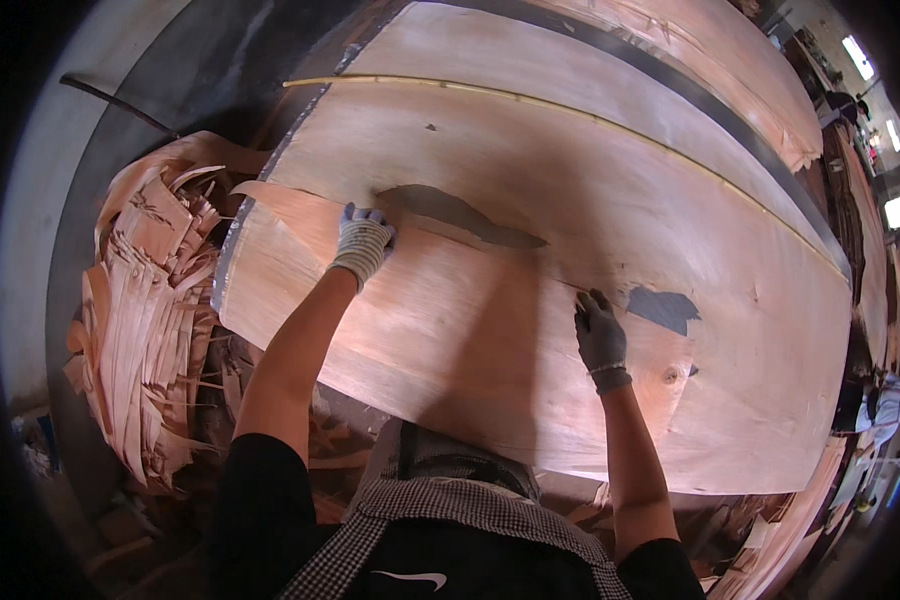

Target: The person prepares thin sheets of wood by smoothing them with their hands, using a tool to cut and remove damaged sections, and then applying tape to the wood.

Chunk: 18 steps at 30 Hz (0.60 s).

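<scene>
A large thin sheet of pale pinkish wood veneer (pixel 770 380) lies before me. Over its near part rests a smaller veneer piece (pixel 450 330), its torn far edge running between my hands. My left hand (pixel 363 244), in a white-and-grey striped glove, lies on that piece near its far edge, fingers a little apart. In a dark grey glove, my right hand (pixel 600 336) rests on the veneer by the same edge, fingers stretched forward. Beyond and between the hands is a long dark gap (pixel 465 217). Right of my right hand shows a second dark gap (pixel 663 308).
A thin bamboo stick (pixel 510 97) lies across the far part of the sheet. Torn veneer strips (pixel 155 330) hang in a heap at the left. Another veneer stack (pixel 710 65) stands beyond a dark strip, and scraps (pixel 335 440) lie below the near edge.
</scene>
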Tool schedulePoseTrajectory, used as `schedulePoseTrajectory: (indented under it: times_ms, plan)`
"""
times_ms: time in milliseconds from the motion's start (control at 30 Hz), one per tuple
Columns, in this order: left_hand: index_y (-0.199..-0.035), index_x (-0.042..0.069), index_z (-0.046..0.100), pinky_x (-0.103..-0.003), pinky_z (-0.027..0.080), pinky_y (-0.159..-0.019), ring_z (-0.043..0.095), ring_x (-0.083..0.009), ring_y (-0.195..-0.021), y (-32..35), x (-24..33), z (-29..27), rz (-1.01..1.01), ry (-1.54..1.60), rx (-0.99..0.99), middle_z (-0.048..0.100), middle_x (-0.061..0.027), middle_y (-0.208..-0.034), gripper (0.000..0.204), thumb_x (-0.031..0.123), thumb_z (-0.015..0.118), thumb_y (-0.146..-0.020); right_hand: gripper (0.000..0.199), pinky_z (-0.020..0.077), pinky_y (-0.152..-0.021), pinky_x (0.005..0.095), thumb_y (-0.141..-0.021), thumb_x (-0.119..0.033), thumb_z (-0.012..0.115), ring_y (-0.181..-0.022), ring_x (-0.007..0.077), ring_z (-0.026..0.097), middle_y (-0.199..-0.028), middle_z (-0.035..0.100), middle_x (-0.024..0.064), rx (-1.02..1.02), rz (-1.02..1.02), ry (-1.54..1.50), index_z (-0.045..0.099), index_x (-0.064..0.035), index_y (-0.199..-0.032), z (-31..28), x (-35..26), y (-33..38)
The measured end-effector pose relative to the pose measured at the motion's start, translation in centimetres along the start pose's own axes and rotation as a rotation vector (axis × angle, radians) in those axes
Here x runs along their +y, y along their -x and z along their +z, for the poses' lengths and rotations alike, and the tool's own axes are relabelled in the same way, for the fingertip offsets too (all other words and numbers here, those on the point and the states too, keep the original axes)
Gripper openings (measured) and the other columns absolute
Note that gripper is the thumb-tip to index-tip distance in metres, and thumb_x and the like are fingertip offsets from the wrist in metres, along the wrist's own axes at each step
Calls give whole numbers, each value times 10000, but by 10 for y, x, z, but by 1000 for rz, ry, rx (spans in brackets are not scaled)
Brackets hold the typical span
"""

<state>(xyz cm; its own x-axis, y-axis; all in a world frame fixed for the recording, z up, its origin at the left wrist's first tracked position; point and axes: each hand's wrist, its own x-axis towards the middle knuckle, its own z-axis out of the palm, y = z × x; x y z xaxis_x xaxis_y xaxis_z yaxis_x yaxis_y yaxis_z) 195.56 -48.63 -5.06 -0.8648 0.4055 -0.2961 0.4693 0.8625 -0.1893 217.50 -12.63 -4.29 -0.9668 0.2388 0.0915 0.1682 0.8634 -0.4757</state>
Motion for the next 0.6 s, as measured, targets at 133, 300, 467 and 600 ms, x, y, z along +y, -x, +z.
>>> schedulePoseTrajectory:
  times_ms: [133,300,467,600]
  plan:
    - [-1144,247,592,-543,158,-1071,343,-225,-1269,-6,-23,26,67,43,224,463,-37,-1295,461,431,662,-727,279,500,-718,422,-805,-189,617,-897,341,603,-1137,542,167,-30,-44,86,598,-138,-1079,37,-17,-55]
    - [-1077,239,621,-548,156,-1069,447,-228,-1167,-12,-51,4,120,68,64,561,-30,-1131,416,422,681,-708,281,490,-728,444,-755,-209,650,-886,358,583,-1089,552,172,-224,54,55,598,-128,-1019,58,-39,-81]
    - [-819,184,641,-499,237,-1043,537,-224,-1014,-5,-68,-6,296,176,138,619,-33,-949,167,336,653,-750,276,483,-696,413,-761,-200,652,-877,340,588,-992,587,141,-242,-2,135,571,-77,-995,53,-51,-67]
    - [-846,155,650,-423,318,-998,592,-248,-879,-16,-69,0,483,381,308,643,-59,-807,155,294,607,-791,205,487,-695,430,-786,-226,628,-849,341,609,-912,627,132,-233,108,44,602,-95,-942,46,-47,-69]
